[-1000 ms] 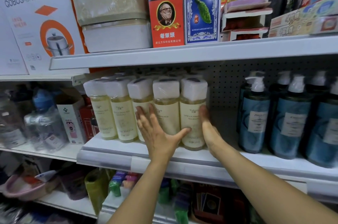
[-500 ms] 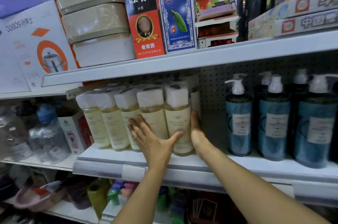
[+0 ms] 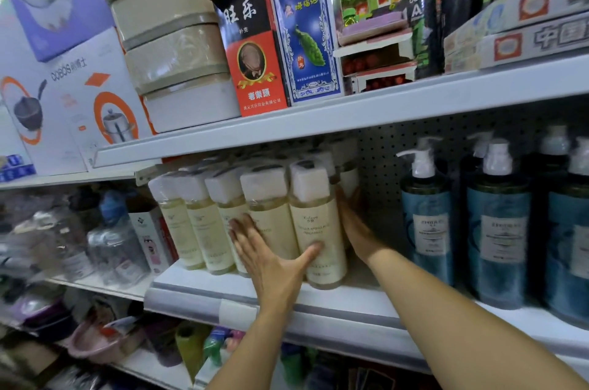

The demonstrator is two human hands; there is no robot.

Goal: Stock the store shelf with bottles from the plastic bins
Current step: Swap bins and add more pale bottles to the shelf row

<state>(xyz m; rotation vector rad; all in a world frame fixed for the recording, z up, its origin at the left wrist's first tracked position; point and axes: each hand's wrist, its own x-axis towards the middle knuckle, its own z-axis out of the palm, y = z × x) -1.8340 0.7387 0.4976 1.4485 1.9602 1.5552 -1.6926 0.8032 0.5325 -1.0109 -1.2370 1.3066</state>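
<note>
Head view: cream bottles (image 3: 318,230) with white shrink-wrapped caps stand in a row at the front edge of the middle shelf (image 3: 334,303). The left hand (image 3: 271,262) lies flat on their fronts, fingers (image 3: 237,228) spread wide, holding nothing. The right hand (image 3: 357,230) presses flat on the end bottle's side. Full bottles look heavy, rigid and smooth; I would grip the body low.

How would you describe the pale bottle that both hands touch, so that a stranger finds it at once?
Find the middle shelf, left of the blue pump bottles. The front row of pale yellow bottles stands there. It is the rightmost bottle, between the left hand and the right hand.
</note>
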